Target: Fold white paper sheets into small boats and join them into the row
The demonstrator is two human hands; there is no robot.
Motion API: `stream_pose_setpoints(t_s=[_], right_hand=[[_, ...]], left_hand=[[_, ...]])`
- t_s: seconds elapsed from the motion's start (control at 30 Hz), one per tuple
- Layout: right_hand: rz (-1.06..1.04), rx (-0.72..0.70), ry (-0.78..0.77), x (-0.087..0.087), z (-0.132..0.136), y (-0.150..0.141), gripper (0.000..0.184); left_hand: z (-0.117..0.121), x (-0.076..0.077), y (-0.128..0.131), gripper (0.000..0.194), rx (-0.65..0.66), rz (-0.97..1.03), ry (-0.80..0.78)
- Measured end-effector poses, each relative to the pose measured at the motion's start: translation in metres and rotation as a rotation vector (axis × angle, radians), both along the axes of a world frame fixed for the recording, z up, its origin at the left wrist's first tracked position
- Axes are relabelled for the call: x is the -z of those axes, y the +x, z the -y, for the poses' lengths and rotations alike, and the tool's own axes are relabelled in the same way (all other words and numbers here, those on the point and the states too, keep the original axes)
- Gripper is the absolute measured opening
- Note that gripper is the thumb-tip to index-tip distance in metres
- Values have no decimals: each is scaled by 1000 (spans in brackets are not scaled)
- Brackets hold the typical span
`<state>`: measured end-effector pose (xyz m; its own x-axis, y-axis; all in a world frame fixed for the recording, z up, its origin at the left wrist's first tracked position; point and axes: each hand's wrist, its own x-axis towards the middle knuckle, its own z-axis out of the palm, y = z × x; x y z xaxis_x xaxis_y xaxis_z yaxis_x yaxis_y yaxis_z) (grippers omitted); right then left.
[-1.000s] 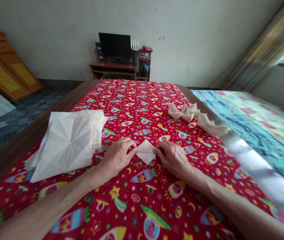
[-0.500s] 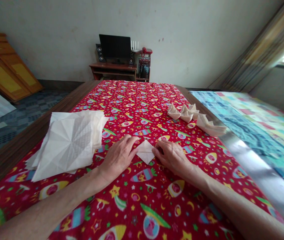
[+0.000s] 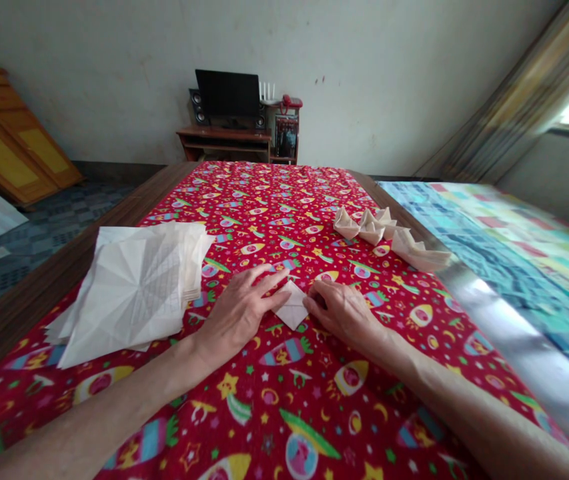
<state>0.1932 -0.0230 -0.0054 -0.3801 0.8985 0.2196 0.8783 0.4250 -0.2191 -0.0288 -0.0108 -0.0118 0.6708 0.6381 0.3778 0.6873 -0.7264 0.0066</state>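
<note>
No readable text, no legible labels

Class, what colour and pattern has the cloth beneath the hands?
Red cloth with rockets, stars and crescent moons, shown best in the head view.

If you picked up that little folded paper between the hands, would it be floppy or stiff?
The folded paper would probably feel fairly stiff, since its crease lines suggest several layers. It's likely very light, being small and made of paper. Pushed, it would probably slide rather than roll, because it lies flat on the red cloth.
</note>
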Motion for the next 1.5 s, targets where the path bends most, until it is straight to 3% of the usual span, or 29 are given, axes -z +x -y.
stream_pose_setpoints(t_s=[0.17, 0.27, 0.4, 0.53, 0.9, 1.13, 1.37, 1.5], right_hand=[[-61, -38, 27, 2, 1, 2, 7], [-24, -67, 109, 4, 5, 0, 16], [104, -311, 217, 4, 10, -5, 41], [155, -448, 213, 0, 11, -5, 41], [180, -454, 219, 10, 19, 12, 54], [209, -415, 238, 2, 23, 12, 49], [160, -355, 294, 5, 23, 14, 44], [121, -327, 322, 9, 22, 13, 41]], left_hand=[[5, -5, -3, 58, 96, -63, -105], [6, -4, -5, 72, 112, -82, -161], [6, 2, -7, 73, 126, -95, -182], [7, 3, -6, 77, 88, -109, -179], [12, -3, -15, 73, 110, -147, -206], [22, -7, -22, 64, 83, -162, -158], [13, -2, -20, 39, 70, 111, -109], [7, -1, -11, 34, -42, 223, -146]])
